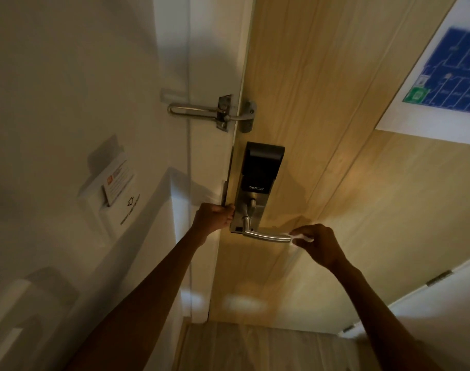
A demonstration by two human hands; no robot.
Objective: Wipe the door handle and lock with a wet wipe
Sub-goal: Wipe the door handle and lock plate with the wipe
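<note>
Head view, the only one: the door handle [266,235] sits just below the middle of the frame, a silver lever with its long axis running near enough sideways, pivot at the left under the lock [256,183] and free tip pointing right. The right hand [318,243] is at that free tip, its grip pinched narrow on a white wet wipe [300,237], which touches the lever's end. So the rest of the lever lies to the left of the wipe, and the lock body up and left from there; the coming stroke probably runs leftward along the lever toward the pivot. The left hand [215,218] is curled shut around the door's edge [224,194] just left of the lock plate, seemingly steadying the door. It's nearer the lock, but has no wipe.
</note>
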